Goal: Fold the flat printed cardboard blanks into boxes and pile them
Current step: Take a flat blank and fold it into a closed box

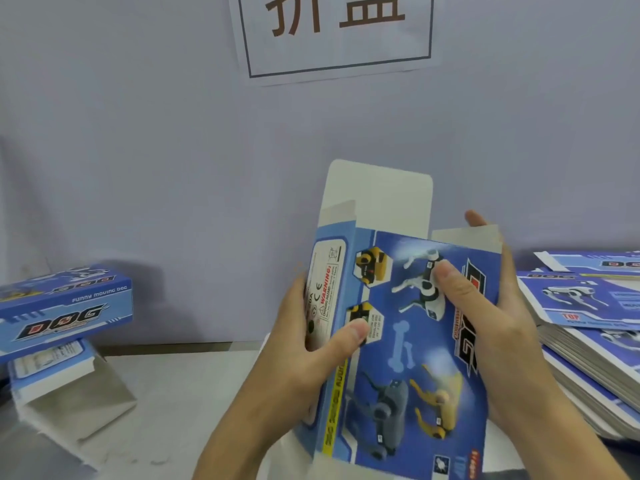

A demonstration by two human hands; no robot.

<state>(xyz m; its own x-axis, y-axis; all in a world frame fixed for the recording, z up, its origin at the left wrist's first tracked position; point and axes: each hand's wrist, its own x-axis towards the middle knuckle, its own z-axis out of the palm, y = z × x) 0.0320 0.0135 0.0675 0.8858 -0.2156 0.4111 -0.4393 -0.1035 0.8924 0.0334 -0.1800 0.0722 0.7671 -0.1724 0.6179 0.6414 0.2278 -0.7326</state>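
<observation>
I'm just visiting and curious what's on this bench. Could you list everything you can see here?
Box being folded: one, blue with printed toy dogs, white flaps at the top, held up in the middle.
Finished boxes: at least two, blue and white, piled at the left, the top one lying across the one under it.
Flat blanks: one tall stack, too many to count, blue print, at the right.
Paper sign: one, white with brown characters, on the wall up top.
Table: one, pale grey, below everything.
Left hand: grips the box's left edge.
Right hand: grips its right side, thumb on the front.
</observation>
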